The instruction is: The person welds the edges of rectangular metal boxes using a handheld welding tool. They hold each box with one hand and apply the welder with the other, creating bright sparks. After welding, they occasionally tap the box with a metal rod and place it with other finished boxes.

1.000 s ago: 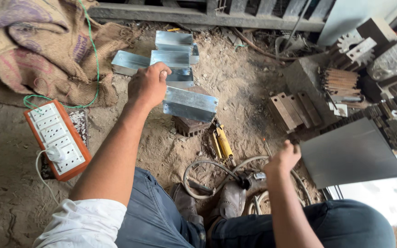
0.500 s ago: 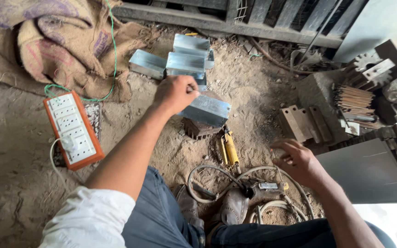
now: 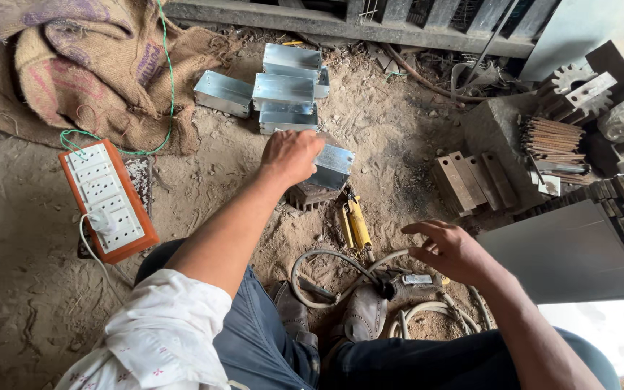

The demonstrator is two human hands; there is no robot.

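Folded metal piece sat over the dirt floor, below a stack of similar metal boxes, clasped by the left hand with arm stretched forward; further right, the right hand hovered open above coiled hoses, fingers spread, holding nothing

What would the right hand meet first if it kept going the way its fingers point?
The right hand, open and empty, points left. Going straight on, it would probably first meet the yellow tool lying on the dirt, though depth is hard to judge; the hose loops just below that line.
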